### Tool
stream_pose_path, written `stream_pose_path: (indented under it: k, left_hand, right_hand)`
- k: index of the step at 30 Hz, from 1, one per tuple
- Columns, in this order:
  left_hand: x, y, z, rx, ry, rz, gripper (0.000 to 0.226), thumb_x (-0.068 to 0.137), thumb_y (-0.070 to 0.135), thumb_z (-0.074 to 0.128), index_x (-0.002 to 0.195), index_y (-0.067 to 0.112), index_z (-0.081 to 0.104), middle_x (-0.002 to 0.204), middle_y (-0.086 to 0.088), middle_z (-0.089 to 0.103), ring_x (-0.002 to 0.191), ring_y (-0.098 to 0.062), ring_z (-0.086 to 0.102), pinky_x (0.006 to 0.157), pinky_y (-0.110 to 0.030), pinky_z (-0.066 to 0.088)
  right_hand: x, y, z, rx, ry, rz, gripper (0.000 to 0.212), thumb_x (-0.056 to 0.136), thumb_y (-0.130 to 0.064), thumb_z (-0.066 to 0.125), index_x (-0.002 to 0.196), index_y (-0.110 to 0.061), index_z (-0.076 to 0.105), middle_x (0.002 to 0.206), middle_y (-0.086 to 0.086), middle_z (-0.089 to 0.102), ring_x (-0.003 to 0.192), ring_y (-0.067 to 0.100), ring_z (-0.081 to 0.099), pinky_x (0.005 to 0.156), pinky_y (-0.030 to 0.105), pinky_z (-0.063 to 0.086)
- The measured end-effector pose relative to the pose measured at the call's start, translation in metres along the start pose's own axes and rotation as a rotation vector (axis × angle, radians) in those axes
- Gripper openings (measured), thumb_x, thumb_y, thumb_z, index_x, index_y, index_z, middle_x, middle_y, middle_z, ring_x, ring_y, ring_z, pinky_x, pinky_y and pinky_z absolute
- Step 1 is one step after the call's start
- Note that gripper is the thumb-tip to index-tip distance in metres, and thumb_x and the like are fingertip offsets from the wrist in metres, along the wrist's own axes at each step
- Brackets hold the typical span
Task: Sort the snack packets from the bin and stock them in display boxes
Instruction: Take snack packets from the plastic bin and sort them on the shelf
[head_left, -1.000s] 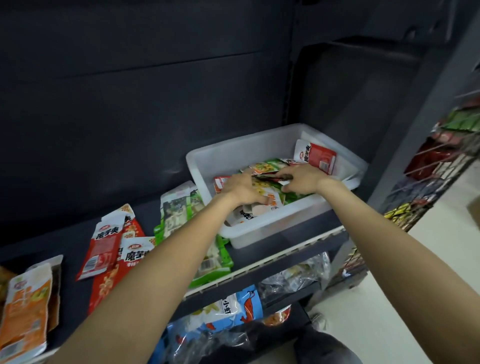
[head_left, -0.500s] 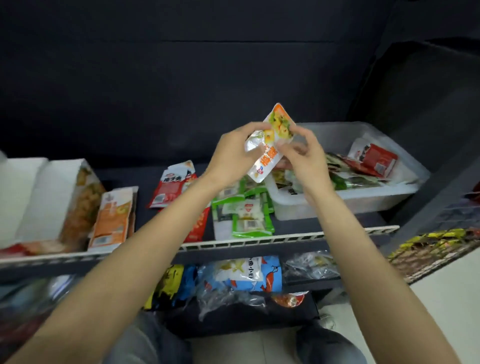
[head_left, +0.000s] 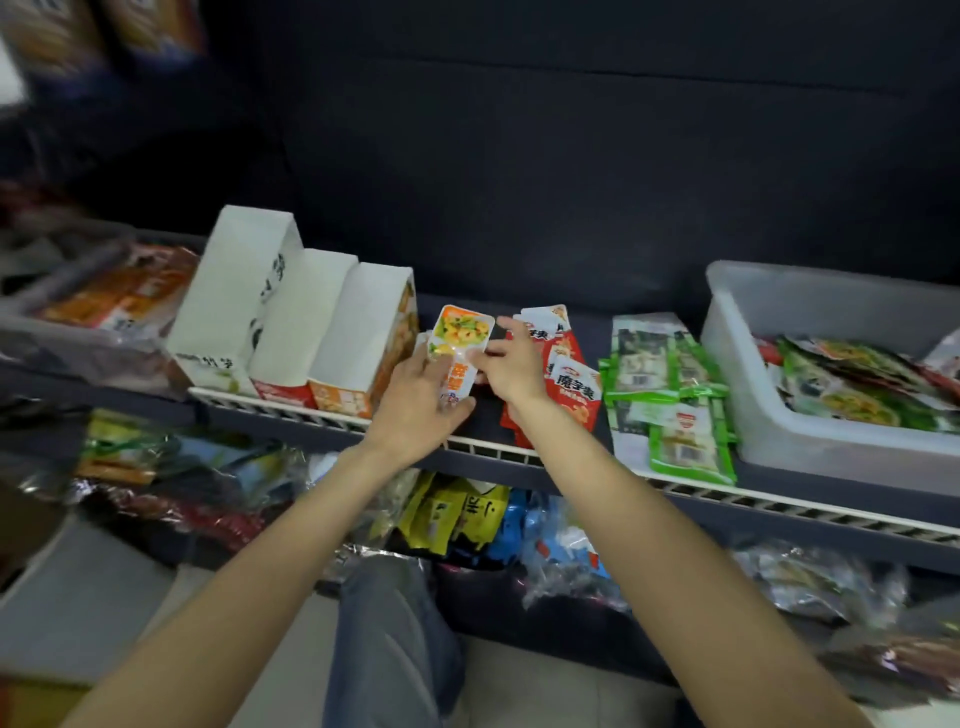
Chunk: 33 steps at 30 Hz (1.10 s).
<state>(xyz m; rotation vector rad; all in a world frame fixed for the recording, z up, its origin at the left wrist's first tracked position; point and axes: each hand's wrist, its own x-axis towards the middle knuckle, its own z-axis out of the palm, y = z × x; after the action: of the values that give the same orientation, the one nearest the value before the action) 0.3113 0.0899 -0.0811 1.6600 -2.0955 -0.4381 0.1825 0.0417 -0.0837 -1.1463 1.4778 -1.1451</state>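
Orange packet (head_left: 460, 347) pinched upright between both hands (head_left: 467, 384).

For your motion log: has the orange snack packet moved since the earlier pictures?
Yes. The orange snack packet, held by both hands, has gone left, from over the white bin to beside the display boxes.

Both arms outstretched, left hand (head_left: 423, 400) and right hand (head_left: 514, 366) pinching.
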Motion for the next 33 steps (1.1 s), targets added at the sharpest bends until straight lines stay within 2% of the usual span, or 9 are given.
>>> stream_pose_path:
  k: [3, 5, 8, 12, 15, 19, 22, 27, 33]
  left_hand:
    - [0.002, -0.011, 0.004, 0.151, -0.043, -0.019, 0.059, 0.094, 0.038, 0.049, 0.146, 0.013, 0.034, 0.155, -0.013, 0.024, 0.143, -0.029, 0.018, 0.115, -0.035, 0.016]
    - [0.005, -0.017, 0.006, 0.213, -0.035, 0.010, 0.053, 0.098, 0.034, 0.043, 0.144, 0.010, 0.035, 0.152, -0.013, 0.029, 0.142, -0.026, 0.020, 0.115, -0.032, 0.015]
    - [0.009, -0.024, 0.009, 0.273, -0.028, 0.073, 0.045, 0.101, 0.029, 0.037, 0.142, 0.012, 0.038, 0.148, -0.010, 0.037, 0.137, -0.025, 0.028, 0.112, -0.032, 0.022]
    - [0.016, -0.017, 0.012, 0.339, 0.025, 0.171, 0.046, 0.101, 0.038, 0.033, 0.138, 0.014, 0.044, 0.135, -0.008, 0.053, 0.128, -0.025, 0.043, 0.102, -0.035, 0.036]
    - [0.022, 0.011, 0.007, 0.274, 0.205, 0.288, 0.050, 0.098, 0.047, 0.026, 0.123, 0.018, 0.059, 0.108, -0.007, 0.069, 0.102, -0.026, 0.062, 0.078, -0.036, 0.050]
    - [0.033, 0.080, 0.008, 0.065, 0.367, 0.472, 0.038, 0.093, 0.043, 0.036, 0.102, 0.025, 0.068, 0.068, 0.001, 0.068, 0.062, -0.021, 0.065, 0.052, -0.028, 0.046]
    - [0.050, 0.137, 0.027, -0.145, 0.355, 0.656, 0.029, 0.090, 0.030, 0.047, 0.110, 0.024, 0.066, 0.081, 0.008, 0.071, 0.072, -0.013, 0.065, 0.059, -0.028, 0.050]
    - [0.097, 0.224, 0.075, -0.277, -0.098, 0.781, 0.042, 0.087, 0.016, 0.059, 0.128, 0.020, 0.054, 0.122, 0.002, 0.061, 0.115, -0.015, 0.046, 0.097, -0.022, 0.033]
    - [0.136, 0.313, 0.132, -0.174, -0.345, 0.792, 0.046, 0.086, 0.022, 0.065, 0.130, 0.021, 0.054, 0.129, -0.001, 0.057, 0.119, -0.017, 0.050, 0.089, -0.020, 0.034]
  right_hand:
    - [0.016, 0.007, 0.021, -0.042, -0.004, 0.007, 0.053, 0.084, -0.002, 0.067, 0.132, -0.006, 0.044, 0.113, 0.015, 0.066, 0.092, 0.023, 0.066, 0.079, 0.042, 0.057]
    - [0.021, 0.006, 0.027, -0.289, -0.034, -0.061, 0.044, 0.086, -0.013, 0.069, 0.126, -0.004, 0.053, 0.109, 0.014, 0.069, 0.094, 0.026, 0.067, 0.083, 0.041, 0.055]
    - [0.020, 0.002, 0.022, -0.703, -0.064, -0.240, 0.031, 0.092, -0.024, 0.060, 0.119, -0.009, 0.064, 0.111, 0.013, 0.067, 0.103, 0.027, 0.062, 0.090, 0.036, 0.049]
    - [0.008, -0.006, -0.015, -0.767, -0.083, -0.500, 0.025, 0.094, -0.018, 0.055, 0.114, -0.014, 0.068, 0.114, 0.008, 0.061, 0.109, 0.024, 0.055, 0.092, 0.034, 0.045]
    - [-0.012, -0.022, -0.064, -0.808, -0.007, -0.633, 0.023, 0.094, -0.018, 0.053, 0.110, -0.018, 0.068, 0.111, -0.001, 0.066, 0.102, 0.017, 0.060, 0.085, 0.032, 0.048]
    - [-0.042, -0.040, -0.141, -1.027, 0.115, -0.721, 0.019, 0.092, -0.022, 0.053, 0.103, -0.022, 0.069, 0.096, -0.003, 0.073, 0.087, 0.023, 0.067, 0.067, 0.033, 0.050]
    - [-0.052, -0.046, -0.204, -1.154, 0.231, -0.664, 0.019, 0.091, -0.023, 0.055, 0.103, -0.021, 0.069, 0.089, 0.003, 0.073, 0.082, 0.030, 0.067, 0.061, 0.035, 0.047]
    - [-0.046, -0.029, -0.315, -1.205, 0.314, -0.307, 0.031, 0.090, -0.024, 0.057, 0.120, -0.023, 0.061, 0.106, 0.003, 0.071, 0.099, 0.028, 0.065, 0.076, 0.036, 0.049]
    - [-0.034, 0.006, -0.412, -1.157, 0.388, 0.039, 0.045, 0.083, -0.043, 0.066, 0.122, -0.024, 0.059, 0.117, 0.006, 0.066, 0.105, 0.027, 0.061, 0.084, 0.037, 0.051]
